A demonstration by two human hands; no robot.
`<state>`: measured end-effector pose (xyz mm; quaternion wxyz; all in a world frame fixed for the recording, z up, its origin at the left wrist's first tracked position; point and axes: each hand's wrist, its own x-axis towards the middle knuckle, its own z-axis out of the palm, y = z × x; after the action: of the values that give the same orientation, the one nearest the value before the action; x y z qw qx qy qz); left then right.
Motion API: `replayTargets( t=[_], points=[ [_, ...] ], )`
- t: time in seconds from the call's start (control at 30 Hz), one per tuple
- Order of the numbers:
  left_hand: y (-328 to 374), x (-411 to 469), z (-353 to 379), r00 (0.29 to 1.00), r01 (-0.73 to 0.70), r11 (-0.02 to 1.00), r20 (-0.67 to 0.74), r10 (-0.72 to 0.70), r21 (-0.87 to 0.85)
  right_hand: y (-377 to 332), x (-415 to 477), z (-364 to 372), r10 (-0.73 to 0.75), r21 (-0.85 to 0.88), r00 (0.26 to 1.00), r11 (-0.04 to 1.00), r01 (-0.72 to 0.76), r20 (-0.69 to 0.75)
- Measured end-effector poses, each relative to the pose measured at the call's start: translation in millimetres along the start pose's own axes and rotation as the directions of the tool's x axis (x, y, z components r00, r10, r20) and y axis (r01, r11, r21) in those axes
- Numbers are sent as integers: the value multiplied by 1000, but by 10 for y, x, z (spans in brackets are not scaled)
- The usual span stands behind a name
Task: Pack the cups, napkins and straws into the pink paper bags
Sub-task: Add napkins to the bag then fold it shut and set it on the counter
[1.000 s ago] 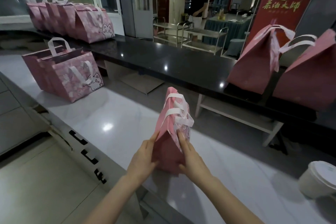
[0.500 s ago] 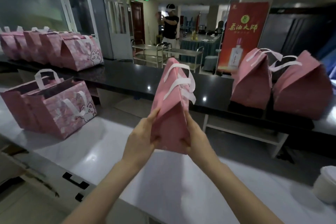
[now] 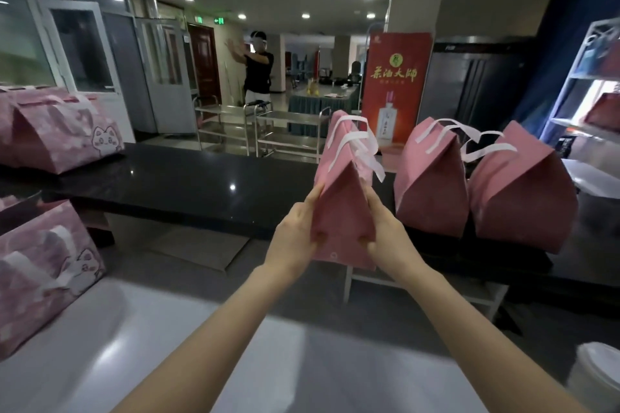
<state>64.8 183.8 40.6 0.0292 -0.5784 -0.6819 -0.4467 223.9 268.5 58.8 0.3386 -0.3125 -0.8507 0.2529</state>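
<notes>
I hold a closed pink paper bag (image 3: 344, 198) with white ribbon handles up in the air, over the near edge of the black counter (image 3: 188, 184). My left hand (image 3: 295, 238) grips its left side and my right hand (image 3: 385, 238) grips its right side, both near the bottom. Two more closed pink bags (image 3: 431, 188) (image 3: 523, 208) stand on the black counter just to the right of it. A white lidded cup (image 3: 600, 375) sits at the lower right on the white table (image 3: 167, 355). No napkins or straws show.
Pink cat-print bags stand at the left: one (image 3: 43, 275) on the white table, a row (image 3: 57, 134) on the black counter. Behind are steel trolleys (image 3: 288, 134), a red banner (image 3: 396, 87), a person in black (image 3: 256, 74) and a shelf (image 3: 593, 87) at right.
Both hands have lifted the pink bag off the white table and carried it forward and up toward the black counter. My view has tilted upward, so the cup has slid to the frame's corner.
</notes>
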Motion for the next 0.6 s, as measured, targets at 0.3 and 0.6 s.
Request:
replayTargets(
  t=[0.3,0.6],
  points=[
    [-290,860,754,998,15,997,57,-19,71,615,739,-38,134,-80,988,987,-140,-79],
    [-483,1245,1030,998,35,982,52,-46,185,884,1058,58,176,-140,971,970,-200,-163]
  ],
)
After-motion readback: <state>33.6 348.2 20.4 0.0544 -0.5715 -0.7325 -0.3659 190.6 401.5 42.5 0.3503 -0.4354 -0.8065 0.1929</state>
